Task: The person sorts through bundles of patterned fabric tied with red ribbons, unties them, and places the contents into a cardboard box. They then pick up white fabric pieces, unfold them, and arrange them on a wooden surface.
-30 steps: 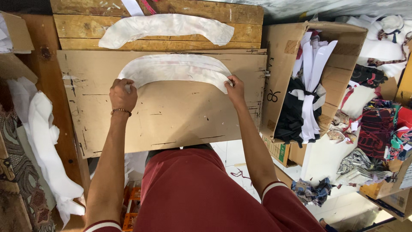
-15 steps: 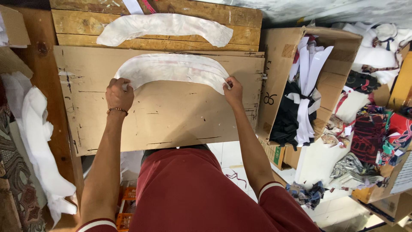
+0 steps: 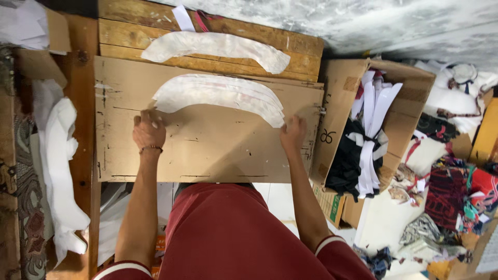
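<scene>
Stack of white curved pieces [image 3: 220, 94] lies on the cardboard sheet [image 3: 207, 150] at frame center, long axis left-right, arch bulging toward the top of the frame. Left hand [image 3: 149, 129] sits at the stack's left tip, right hand [image 3: 293, 134] at the right tip; each is just below its end, so the stack lies up-frame from both, neither hand clearly nearer. Fingers of both hands are curled down onto the cardboard at the tips; cannot tell if they pinch the edges or just press. 1 more white piece [image 3: 215, 47] lies apart on the wooden counter [image 3: 129, 26] further up-frame. Open box [image 3: 363, 124] of black and white fabric stands just right of the sheet, white cloth [image 3: 57, 155] hangs at left. Nothing lies between hands and stack.
</scene>
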